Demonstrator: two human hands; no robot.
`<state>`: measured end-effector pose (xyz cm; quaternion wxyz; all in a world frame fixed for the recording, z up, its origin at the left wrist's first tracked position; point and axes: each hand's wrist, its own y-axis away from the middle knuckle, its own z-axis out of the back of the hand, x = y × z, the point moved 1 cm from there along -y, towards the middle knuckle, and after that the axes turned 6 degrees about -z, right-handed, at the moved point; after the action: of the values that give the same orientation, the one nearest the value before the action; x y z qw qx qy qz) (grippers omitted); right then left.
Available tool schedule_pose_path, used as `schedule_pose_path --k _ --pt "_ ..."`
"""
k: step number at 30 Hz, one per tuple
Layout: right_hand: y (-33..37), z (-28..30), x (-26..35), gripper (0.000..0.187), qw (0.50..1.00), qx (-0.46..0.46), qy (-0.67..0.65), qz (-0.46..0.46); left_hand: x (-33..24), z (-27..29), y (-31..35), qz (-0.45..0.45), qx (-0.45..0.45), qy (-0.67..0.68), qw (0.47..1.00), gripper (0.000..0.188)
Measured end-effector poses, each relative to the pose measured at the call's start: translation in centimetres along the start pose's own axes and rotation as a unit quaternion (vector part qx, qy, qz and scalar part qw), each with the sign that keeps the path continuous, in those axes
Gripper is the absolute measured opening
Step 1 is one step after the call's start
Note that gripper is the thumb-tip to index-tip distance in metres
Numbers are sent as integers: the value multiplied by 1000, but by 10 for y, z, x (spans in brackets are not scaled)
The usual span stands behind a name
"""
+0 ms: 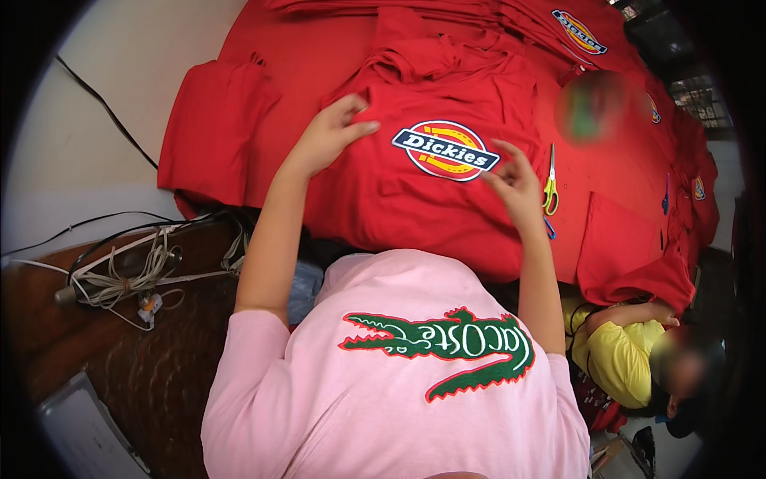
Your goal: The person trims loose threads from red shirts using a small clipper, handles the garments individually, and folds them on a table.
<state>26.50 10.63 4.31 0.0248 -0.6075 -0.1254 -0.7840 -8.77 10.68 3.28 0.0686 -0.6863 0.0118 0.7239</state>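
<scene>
— Where's the red shirt (415, 199)?
— Flat on the counter (96, 120), centre. Left hand (331, 136) spread on it, right hand (515, 180) open, fingertips at the oval patch (445, 150).
— Handling?
— Likely soft, light; grip the edges.

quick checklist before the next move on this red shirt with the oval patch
1. Left hand flat on red shirt, left of the oval patch: ok.
2. Right hand at the patch's right edge: ok.
3. Patch fully in view, uncovered: ok.
4. Patch stuck down or loose: cannot tell.
5. Scissors lie close to the right hand: not ok.
6. Shirt smooth under the patch: ok; collar end bunched.
</scene>
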Motion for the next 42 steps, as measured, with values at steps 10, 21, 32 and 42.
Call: schedule_pose_path --k 10,21,32,42 --pt "-13 -48 -43 86 848 -123 511 72 -66 38 -130 -166 -173 -112 964 45" --pt "75 50 -84 58 840 -322 435 -28 158 89 112 126 -111 -88 982 38" --pt "46 107 -2 24 930 -358 -37 82 48 23 121 182 -106 102 972 42" --pt "110 -10 21 79 963 -21 136 230 -41 -137 70 -10 -37 180 983 28"
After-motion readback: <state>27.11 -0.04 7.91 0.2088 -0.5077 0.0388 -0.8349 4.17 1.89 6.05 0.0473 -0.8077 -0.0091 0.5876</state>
